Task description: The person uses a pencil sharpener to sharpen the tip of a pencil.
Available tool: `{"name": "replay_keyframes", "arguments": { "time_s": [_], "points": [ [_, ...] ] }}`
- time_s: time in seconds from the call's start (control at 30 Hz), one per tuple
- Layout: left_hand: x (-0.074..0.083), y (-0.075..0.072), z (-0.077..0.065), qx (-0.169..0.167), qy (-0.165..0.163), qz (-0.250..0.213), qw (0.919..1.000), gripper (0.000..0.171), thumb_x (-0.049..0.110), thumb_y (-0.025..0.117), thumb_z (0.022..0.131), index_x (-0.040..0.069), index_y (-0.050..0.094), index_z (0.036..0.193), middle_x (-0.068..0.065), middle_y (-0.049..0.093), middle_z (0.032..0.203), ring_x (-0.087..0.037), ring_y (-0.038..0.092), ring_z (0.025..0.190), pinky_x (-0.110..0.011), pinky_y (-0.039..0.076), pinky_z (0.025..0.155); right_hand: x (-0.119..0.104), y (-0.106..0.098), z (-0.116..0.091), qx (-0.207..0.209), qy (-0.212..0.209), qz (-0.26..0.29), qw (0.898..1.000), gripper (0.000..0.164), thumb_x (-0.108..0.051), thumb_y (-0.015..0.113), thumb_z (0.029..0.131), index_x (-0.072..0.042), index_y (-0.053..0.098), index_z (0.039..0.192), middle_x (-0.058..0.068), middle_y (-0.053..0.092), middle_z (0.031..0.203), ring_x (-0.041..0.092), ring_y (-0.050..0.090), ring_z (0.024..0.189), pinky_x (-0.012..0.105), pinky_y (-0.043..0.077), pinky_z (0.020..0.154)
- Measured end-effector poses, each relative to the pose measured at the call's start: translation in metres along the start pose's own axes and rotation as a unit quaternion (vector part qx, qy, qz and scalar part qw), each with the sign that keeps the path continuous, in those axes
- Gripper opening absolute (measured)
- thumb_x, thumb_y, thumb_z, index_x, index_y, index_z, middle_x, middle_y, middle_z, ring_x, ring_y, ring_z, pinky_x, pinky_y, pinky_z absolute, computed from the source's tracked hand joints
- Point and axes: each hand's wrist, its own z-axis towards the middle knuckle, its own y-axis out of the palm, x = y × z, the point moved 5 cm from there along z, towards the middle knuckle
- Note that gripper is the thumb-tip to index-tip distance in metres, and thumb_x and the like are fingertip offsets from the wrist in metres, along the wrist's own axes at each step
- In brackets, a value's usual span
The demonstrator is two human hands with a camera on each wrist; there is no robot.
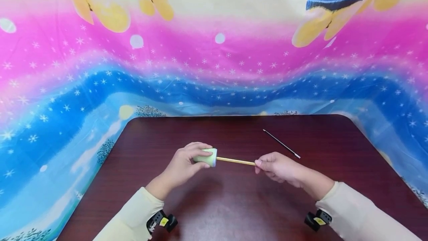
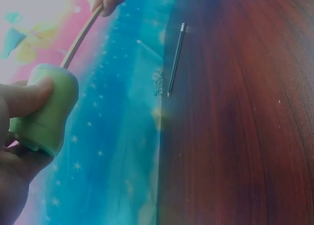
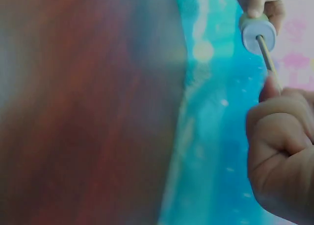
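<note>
Cream fabric sleeves (image 1: 130, 215) nearest, with a slim yellow pencil-like stick (image 1: 235, 161) beyond them

Head view: at each cuff sits a small black wrist device, the one below the left hand (image 1: 184, 161) bearing a yellow label (image 1: 164, 221) whose marks are too small to read. That hand curls thumb and fingers round a pale green, rounded cylinder with a whitish end face (image 1: 208, 160). Opposite it, the right hand (image 1: 279, 166) pinches the stick's near end between thumb and fingers, so the stick spans the gap between both hands. Just beyond the right hand, a thin black pencil with a white end (image 1: 281, 143) lies on a glossy red-brown table (image 1: 160, 137). Past both hands hangs a pink, blue and cream cloth printed with snowflakes (image 1: 200, 62).

Left wrist view: the thumb presses along the cylinder, which narrows at its middle.

Right wrist view: ahead of the right hand's bent fingers, the stick enters a hole in the whitish face.
</note>
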Motion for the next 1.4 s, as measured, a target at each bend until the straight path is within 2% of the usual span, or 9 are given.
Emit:
{"name": "replay_keyframes", "arguments": {
  "time_s": [0.13, 0.33, 0.47, 0.63, 0.73, 0.87, 1.0, 1.13, 1.4],
  "points": [
    [-0.011, 0.000, -0.001, -0.006, -0.074, -0.043, 0.9963, 0.036, 0.000, 0.081, 0.073, 0.003, 0.074, 0.107, -0.010, 0.067, 0.116, -0.026, 0.061, 0.107, -0.025, 0.053, 0.075, -0.013, -0.007, -0.003, 0.121, -0.137, -0.273, 0.945, 0.043, -0.042, 0.051, 0.099, -0.006, 0.064, 0.118, 0.002, 0.064, 0.087, 0.016, 0.060, 0.072, 0.035, 0.049, 0.062],
    [-0.022, -0.001, -0.001, -0.018, -0.131, -0.092, 0.9870, 0.037, 0.001, 0.080, 0.075, 0.001, 0.072, 0.111, -0.012, 0.066, 0.117, -0.028, 0.060, 0.110, -0.026, 0.052, 0.080, -0.028, 0.003, -0.020, 0.308, -0.437, -0.514, 0.671, 0.041, -0.038, 0.041, 0.104, -0.008, 0.069, 0.100, -0.001, 0.061, 0.079, 0.017, 0.056, 0.067, 0.033, 0.048, 0.058],
    [-0.023, -0.001, -0.001, -0.028, -0.138, -0.106, 0.9843, 0.036, 0.000, 0.080, 0.075, -0.001, 0.071, 0.110, -0.014, 0.067, 0.116, -0.029, 0.060, 0.109, -0.026, 0.052, 0.080, -0.027, 0.009, -0.021, 0.331, -0.518, -0.524, 0.590, 0.029, -0.019, 0.043, 0.103, -0.005, 0.066, 0.091, 0.000, 0.051, 0.069, 0.017, 0.044, 0.056, 0.026, 0.036, 0.044],
    [-0.021, 0.000, -0.001, -0.033, -0.127, -0.085, 0.9877, 0.035, 0.002, 0.080, 0.075, 0.001, 0.072, 0.110, -0.012, 0.067, 0.116, -0.029, 0.061, 0.109, -0.025, 0.052, 0.078, -0.022, 0.012, -0.016, 0.319, -0.481, -0.519, 0.630, 0.037, -0.022, 0.039, 0.105, -0.005, 0.066, 0.087, 0.001, 0.054, 0.070, 0.018, 0.051, 0.059, 0.028, 0.042, 0.044],
    [-0.018, 0.001, -0.001, -0.025, -0.100, -0.047, 0.9936, 0.034, 0.001, 0.081, 0.074, 0.002, 0.073, 0.107, -0.010, 0.068, 0.114, -0.027, 0.062, 0.106, -0.024, 0.051, 0.073, -0.020, 0.011, -0.012, 0.259, -0.401, -0.479, 0.737, 0.027, -0.020, 0.050, 0.100, -0.006, 0.069, 0.087, -0.002, 0.063, 0.075, 0.014, 0.061, 0.067, 0.030, 0.051, 0.056],
    [-0.012, 0.003, -0.001, -0.025, -0.050, -0.002, 0.9984, 0.033, 0.000, 0.081, 0.073, 0.002, 0.074, 0.105, -0.009, 0.069, 0.113, -0.026, 0.062, 0.105, -0.024, 0.053, 0.074, -0.010, 0.005, 0.000, 0.090, -0.186, -0.260, 0.943, 0.013, -0.010, 0.060, 0.093, -0.002, 0.070, 0.089, -0.004, 0.061, 0.070, 0.008, 0.053, 0.059, 0.026, 0.045, 0.052],
    [-0.010, 0.005, -0.002, -0.030, -0.049, 0.001, 0.9983, 0.034, 0.000, 0.082, 0.073, 0.002, 0.074, 0.106, -0.008, 0.069, 0.113, -0.025, 0.062, 0.106, -0.024, 0.054, 0.075, -0.001, 0.000, 0.004, 0.040, -0.038, -0.117, 0.992, 0.019, -0.009, 0.055, 0.095, 0.003, 0.069, 0.094, -0.002, 0.048, 0.059, 0.009, 0.041, 0.051, 0.024, 0.036, 0.048],
    [-0.018, 0.005, -0.004, -0.023, -0.102, -0.040, 0.9937, 0.034, 0.001, 0.081, 0.074, 0.003, 0.074, 0.108, -0.009, 0.068, 0.115, -0.026, 0.061, 0.107, -0.026, 0.052, 0.073, -0.010, -0.003, 0.001, 0.135, -0.154, -0.298, 0.932, 0.018, -0.018, 0.064, 0.092, -0.006, 0.071, 0.104, 0.000, 0.067, 0.081, 0.015, 0.061, 0.072, 0.035, 0.051, 0.066],
    [-0.029, -0.005, -0.001, -0.019, -0.150, -0.092, 0.9841, 0.037, 0.004, 0.080, 0.076, 0.003, 0.072, 0.112, -0.011, 0.067, 0.117, -0.027, 0.060, 0.108, -0.029, 0.053, 0.080, -0.029, 0.008, -0.011, 0.313, -0.482, -0.542, 0.613, 0.029, -0.019, 0.043, 0.103, -0.004, 0.067, 0.096, 0.004, 0.059, 0.077, 0.023, 0.053, 0.065, 0.036, 0.046, 0.056]
  ]
}}
